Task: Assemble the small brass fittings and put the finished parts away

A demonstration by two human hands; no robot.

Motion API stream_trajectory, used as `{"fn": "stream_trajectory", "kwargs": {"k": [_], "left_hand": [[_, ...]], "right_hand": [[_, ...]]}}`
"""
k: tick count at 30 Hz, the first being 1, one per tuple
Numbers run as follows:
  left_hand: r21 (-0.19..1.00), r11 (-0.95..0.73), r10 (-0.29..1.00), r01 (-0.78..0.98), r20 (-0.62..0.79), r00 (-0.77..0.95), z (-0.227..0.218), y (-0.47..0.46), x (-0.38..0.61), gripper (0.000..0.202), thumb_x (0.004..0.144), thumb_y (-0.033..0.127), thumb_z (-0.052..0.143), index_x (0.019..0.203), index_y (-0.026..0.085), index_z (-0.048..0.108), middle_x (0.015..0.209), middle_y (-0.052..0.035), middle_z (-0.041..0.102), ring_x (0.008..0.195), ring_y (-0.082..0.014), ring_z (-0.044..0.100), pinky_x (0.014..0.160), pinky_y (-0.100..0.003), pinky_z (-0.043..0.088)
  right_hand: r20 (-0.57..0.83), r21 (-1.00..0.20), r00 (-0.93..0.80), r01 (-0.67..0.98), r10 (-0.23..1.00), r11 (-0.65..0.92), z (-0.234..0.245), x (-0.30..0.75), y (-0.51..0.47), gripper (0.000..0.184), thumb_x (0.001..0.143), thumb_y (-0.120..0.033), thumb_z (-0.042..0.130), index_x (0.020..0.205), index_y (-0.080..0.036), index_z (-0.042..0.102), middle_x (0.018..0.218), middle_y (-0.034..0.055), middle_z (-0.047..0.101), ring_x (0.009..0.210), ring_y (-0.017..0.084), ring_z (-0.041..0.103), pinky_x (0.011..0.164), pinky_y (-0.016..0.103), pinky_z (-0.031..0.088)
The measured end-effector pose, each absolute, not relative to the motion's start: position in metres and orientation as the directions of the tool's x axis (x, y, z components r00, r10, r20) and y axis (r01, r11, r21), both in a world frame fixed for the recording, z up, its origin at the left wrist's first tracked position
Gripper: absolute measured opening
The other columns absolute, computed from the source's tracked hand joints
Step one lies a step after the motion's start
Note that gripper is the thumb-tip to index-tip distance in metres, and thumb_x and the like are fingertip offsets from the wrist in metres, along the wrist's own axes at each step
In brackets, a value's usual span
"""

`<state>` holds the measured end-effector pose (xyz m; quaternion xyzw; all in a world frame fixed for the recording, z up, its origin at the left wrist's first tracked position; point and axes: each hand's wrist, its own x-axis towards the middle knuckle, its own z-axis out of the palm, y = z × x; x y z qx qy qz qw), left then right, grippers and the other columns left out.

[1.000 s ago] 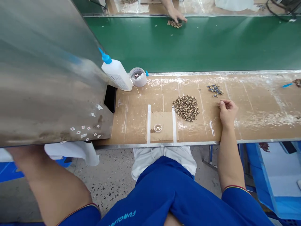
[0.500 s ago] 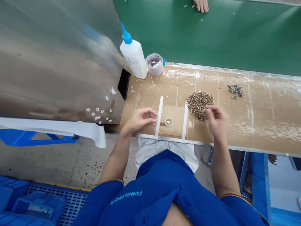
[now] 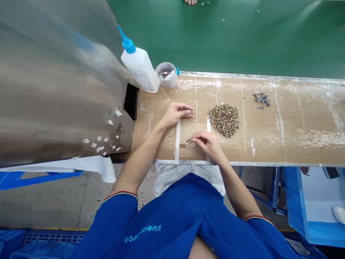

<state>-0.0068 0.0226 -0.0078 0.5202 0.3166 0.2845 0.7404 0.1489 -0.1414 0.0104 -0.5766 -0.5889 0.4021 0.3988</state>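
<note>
A small round clear dish (image 3: 189,142) holds a pale, shiny substance and sits on a cardboard piece (image 3: 198,153) between two white tape strips. My right hand (image 3: 208,144) pinches at the dish's right rim, with a thin, light object at its fingertips too small to name. Farther back and left, my left hand (image 3: 178,113) is over the cardboard's upper edge, thumb brought against the fingers. Whatever those fingers hold, if anything, is hidden. Beyond my right hand lies a heap of small brass-coloured metal parts (image 3: 224,120).
A white bottle with blue nozzle (image 3: 141,70) and a tape roll (image 3: 167,81) stand at the back left, beside a black phone (image 3: 130,101). Small blue-tipped parts (image 3: 262,99) lie right. Metal panel (image 3: 61,90) borders the left. Another person's hand (image 3: 191,1) rests on the green surface (image 3: 215,39).
My right hand has moved left from the metal parts heap to the dish. My left hand has moved farther back and right, its fingers drawn together. The other person's hand has shifted left.
</note>
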Motion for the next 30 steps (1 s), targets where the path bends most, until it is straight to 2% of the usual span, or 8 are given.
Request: {"fn": "stream_trajectory", "kwargs": {"k": [5,8,12,15,18,22,26,30], "left_hand": [[0.935,0.347,0.669,-0.076,-0.190,0.719,-0.003,0.019,-0.022,0.051,0.067,0.043,0.096,0.101,0.010,0.078,0.092,-0.0122,0.080,0.082,-0.0210,0.079,0.080,-0.032,0.066],[0.915,0.401,0.606,-0.043,-0.230,0.761,-0.001,0.018,-0.023,0.056,0.067,0.045,0.097,0.106,0.009,0.077,0.095,-0.0142,0.081,0.084,-0.0218,0.079,0.083,-0.032,0.066],[0.887,0.461,0.531,-0.040,-0.240,0.813,0.001,0.016,-0.021,0.056,0.064,0.049,0.098,0.098,0.010,0.077,0.096,-0.0146,0.081,0.085,-0.0226,0.079,0.083,-0.032,0.066],[0.876,0.479,0.510,-0.055,-0.227,0.829,0.001,0.016,-0.020,0.055,0.063,0.052,0.098,0.094,0.011,0.077,0.093,-0.0130,0.080,0.080,-0.0201,0.078,0.080,-0.029,0.065],[0.887,0.453,0.512,-0.090,-0.176,0.841,0.001,0.017,-0.018,0.053,0.066,0.052,0.096,0.094,0.010,0.077,0.088,-0.0106,0.079,0.074,-0.0148,0.074,0.075,-0.024,0.062],[0.899,0.411,0.528,-0.153,-0.098,0.844,0.000,0.016,-0.016,0.049,0.075,0.051,0.092,0.095,0.010,0.076,0.074,-0.0031,0.069,0.064,-0.0075,0.063,0.063,-0.017,0.054],[0.906,0.388,0.558,-0.166,-0.088,0.825,-0.001,0.014,-0.014,0.045,0.080,0.050,0.087,0.094,0.009,0.073,0.064,0.0025,0.058,0.056,-0.0053,0.054,0.054,-0.016,0.047],[0.920,0.381,0.527,-0.088,-0.138,0.839,-0.001,0.014,-0.015,0.045,0.084,0.049,0.084,0.096,0.009,0.069,0.067,0.0013,0.063,0.052,-0.0059,0.056,0.052,-0.017,0.048]], "right_hand": [[0.016,-0.931,-0.078,0.363,0.997,0.043,0.015,0.148,-0.138,0.020,0.096,-0.040,0.065,0.090,-0.025,0.077,0.087,0.0062,0.074,0.065,0.018,0.057,0.057,0.031,0.046],[0.035,-0.926,-0.124,0.370,0.992,0.079,0.016,0.148,-0.136,0.020,0.098,-0.039,0.064,0.092,-0.024,0.076,0.089,0.0057,0.073,0.064,0.016,0.056,0.058,0.031,0.047],[0.105,-0.906,-0.208,0.385,0.973,0.179,0.019,0.147,-0.132,0.019,0.100,-0.034,0.061,0.090,-0.024,0.074,0.090,0.0054,0.072,0.072,0.017,0.062,0.063,0.031,0.050],[0.184,-0.849,-0.259,0.443,0.948,0.286,0.019,0.148,-0.130,0.019,0.103,-0.028,0.056,0.092,-0.024,0.072,0.093,0.0061,0.072,0.083,0.020,0.067,0.073,0.033,0.053],[0.255,-0.741,-0.297,0.551,0.920,0.383,0.019,0.151,-0.129,0.021,0.104,-0.025,0.052,0.093,-0.023,0.071,0.095,0.0075,0.071,0.087,0.021,0.066,0.078,0.035,0.052],[0.319,-0.607,-0.332,0.648,0.888,0.460,0.021,0.157,-0.131,0.023,0.105,-0.023,0.051,0.091,-0.021,0.069,0.093,0.0081,0.070,0.083,0.020,0.062,0.074,0.033,0.049],[0.304,-0.623,-0.387,0.611,0.871,0.489,0.023,0.155,-0.133,0.024,0.105,-0.019,0.050,0.091,-0.021,0.069,0.094,0.0068,0.067,0.082,0.017,0.061,0.071,0.029,0.049],[0.345,-0.626,-0.362,0.599,0.866,0.500,0.021,0.151,-0.131,0.024,0.104,-0.015,0.050,0.091,-0.021,0.069,0.098,0.0072,0.066,0.083,0.017,0.061,0.073,0.029,0.049]]}}
